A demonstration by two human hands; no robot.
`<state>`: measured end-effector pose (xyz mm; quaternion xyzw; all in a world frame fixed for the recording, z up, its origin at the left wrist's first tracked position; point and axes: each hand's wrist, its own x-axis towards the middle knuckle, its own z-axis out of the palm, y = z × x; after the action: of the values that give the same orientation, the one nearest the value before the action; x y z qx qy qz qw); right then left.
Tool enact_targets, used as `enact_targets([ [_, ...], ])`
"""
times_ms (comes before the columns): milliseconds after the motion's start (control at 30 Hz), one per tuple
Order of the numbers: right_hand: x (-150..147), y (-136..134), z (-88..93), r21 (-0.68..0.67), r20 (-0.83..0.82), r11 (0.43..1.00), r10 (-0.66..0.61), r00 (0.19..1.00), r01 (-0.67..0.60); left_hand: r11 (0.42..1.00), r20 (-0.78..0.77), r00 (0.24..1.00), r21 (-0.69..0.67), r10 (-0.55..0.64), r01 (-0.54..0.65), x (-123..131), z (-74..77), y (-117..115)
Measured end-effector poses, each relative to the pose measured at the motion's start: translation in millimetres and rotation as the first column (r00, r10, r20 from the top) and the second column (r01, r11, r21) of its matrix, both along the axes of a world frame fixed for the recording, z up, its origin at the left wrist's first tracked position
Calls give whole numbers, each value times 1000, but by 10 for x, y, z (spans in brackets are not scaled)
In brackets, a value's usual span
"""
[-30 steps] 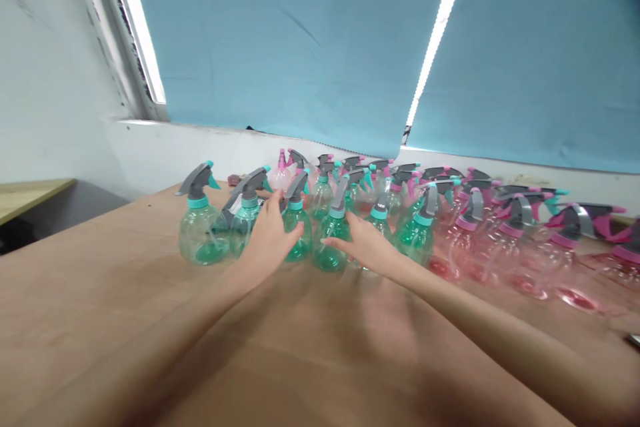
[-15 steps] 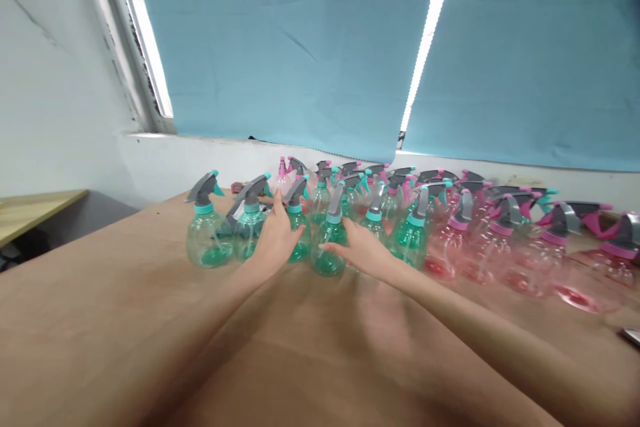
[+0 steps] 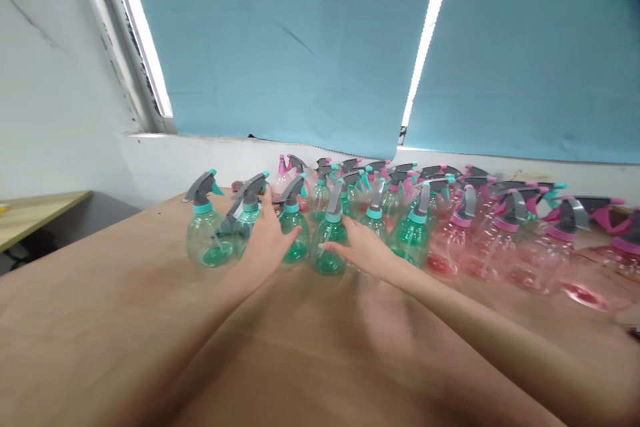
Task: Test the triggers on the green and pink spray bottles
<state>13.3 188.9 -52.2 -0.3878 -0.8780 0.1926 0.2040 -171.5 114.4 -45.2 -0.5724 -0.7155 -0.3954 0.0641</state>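
Observation:
A row of clear green spray bottles with grey trigger heads and turquoise collars stands on the brown table. My right hand (image 3: 369,250) grips one green spray bottle (image 3: 329,255) from its right side, thumb across the front and fingers partly hidden behind. That bottle is upright on the table. My left hand (image 3: 267,240) is open, fingers extended and thumb apart, in front of another green spray bottle (image 3: 245,220), which it partly covers. Just right of its thumb is a third green bottle (image 3: 295,240); whether they touch I cannot tell.
A green spray bottle (image 3: 207,240) stands at the row's left end. Pink spray bottles (image 3: 495,250) crowd the right side, with more bottles behind. The brown table (image 3: 90,320) reaches toward a white wall and blue blinds (image 3: 300,47). A yellowish table (image 3: 45,213) is at far left.
My left hand has shifted slightly left and down, away from the third green bottle. My right hand stays at its bottle. The view has turned slightly.

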Motion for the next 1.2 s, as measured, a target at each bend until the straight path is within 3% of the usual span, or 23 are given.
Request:
enact_targets([
  [267, 79, -138, 23, 43, 5, 999, 10, 1000, -11, 1000, 1, 1000, -9, 18, -18, 134, -73, -501],
  [400, 229, -350, 39, 45, 5, 998, 43, 999, -43, 982, 107, 982, -88, -156, 166, 298, -50, -536],
  [533, 464, -674, 30, 67, -7, 995, 73, 997, -72, 916, 318, 888, -114, -333, 384, 595, 74, -514],
  [733, 782, -1030, -58, 133, 14, 986, 103, 995, -103, 852, 375, 794, -19, -479, 523, 1138, 184, -534],
  [1000, 1028, -930, -301, 336, -106, 942, 63, 992, -24, 824, 433, 721, 101, -541, 558, 1544, 95, -372],
  [1200, 1272, -726, -372, 328, -150, 942, 119, 982, -64, 795, 451, 674, 155, -585, 586, 1674, -7, -144],
])
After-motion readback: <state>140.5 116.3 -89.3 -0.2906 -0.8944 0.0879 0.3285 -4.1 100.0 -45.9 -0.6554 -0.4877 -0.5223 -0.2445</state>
